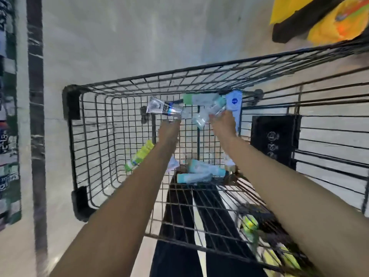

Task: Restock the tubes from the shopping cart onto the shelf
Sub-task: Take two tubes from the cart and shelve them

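Note:
Both my arms reach down into a black wire shopping cart point(71, 104). My left hand point(169, 130) grips a clear tube with a dark label point(163, 109). My right hand point(223, 124) is closed around a bundle of pale tubes point(207, 112), next to a light blue tube point(234, 102) and a green-capped tube point(197, 98). Loose on the cart floor lie a yellow-green tube point(139, 154) at the left and two teal-capped tubes point(201, 172) nearer me. The picture is blurred, so finger details are unclear.
A shelf edge with packaged goods point(9, 136) runs down the far left, beside a dark upright post point(37, 116). A black panel point(275, 140) hangs on the cart's right side. Yellow packaging point(323, 19) shows at the top right. Pale floor surrounds the cart.

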Tool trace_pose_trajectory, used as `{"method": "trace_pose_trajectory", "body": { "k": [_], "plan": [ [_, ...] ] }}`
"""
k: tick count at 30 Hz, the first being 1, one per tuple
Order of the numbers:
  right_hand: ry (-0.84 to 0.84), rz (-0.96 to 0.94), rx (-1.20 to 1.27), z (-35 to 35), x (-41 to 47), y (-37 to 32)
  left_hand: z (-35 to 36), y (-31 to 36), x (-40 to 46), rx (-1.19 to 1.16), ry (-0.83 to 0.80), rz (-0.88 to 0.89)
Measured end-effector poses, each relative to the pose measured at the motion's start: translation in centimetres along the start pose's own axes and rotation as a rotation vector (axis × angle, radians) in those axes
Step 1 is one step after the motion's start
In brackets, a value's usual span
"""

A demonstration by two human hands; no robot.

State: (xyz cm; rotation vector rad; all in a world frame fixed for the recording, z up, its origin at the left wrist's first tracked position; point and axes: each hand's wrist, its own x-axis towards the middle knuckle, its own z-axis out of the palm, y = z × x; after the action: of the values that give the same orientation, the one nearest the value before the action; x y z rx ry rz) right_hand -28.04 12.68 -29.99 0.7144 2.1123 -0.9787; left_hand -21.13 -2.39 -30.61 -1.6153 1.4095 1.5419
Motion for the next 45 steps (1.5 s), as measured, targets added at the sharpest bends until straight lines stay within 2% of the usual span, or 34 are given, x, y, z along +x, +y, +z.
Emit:
{"method": "trace_pose_trajectory", "body": {
  "k": [10, 14, 17, 22, 28, 37, 41, 45],
  "plan": [
    [0.201, 0.182, 0.177, 6.4, 7.3, 0.3, 2.4, 2.0, 7.6, -0.353, -0.008, -0.143],
    [0.197, 0.198, 0.222, 6.7, 7.7, -0.2, 3.1, 2.0, 8.1, -0.415, 0.066, -0.094],
    [0.183, 0.171, 0.280, 6.2, 7.0, -0.3, 2.9, 1.3, 7.7, -0.412, 0.056, -0.087],
    [0.031, 0.093, 0.330, 4.3, 3.9, 1.6, 1.0, -0.9, 5.5, -0.372, 0.048, -0.081],
    [-0.151, -0.018, 0.308, -1.4, -3.8, 3.9, -2.0, -2.4, -2.1, -0.407, 0.011, 0.037],
    [-0.032, -0.193, 0.342, -13.7, -19.3, 1.7, -8.5, -1.3, -22.0, -0.210, -0.134, 0.291],
    [-0.059, -0.212, 0.650, -17.8, -25.2, 0.0, -11.0, -1.3, -29.6, -0.217, -0.206, 0.406],
    [-0.183, -0.210, 1.034, -19.7, -29.8, -1.5, -13.4, -1.0, -33.5, -0.208, -0.294, 0.499]
  ]
}}
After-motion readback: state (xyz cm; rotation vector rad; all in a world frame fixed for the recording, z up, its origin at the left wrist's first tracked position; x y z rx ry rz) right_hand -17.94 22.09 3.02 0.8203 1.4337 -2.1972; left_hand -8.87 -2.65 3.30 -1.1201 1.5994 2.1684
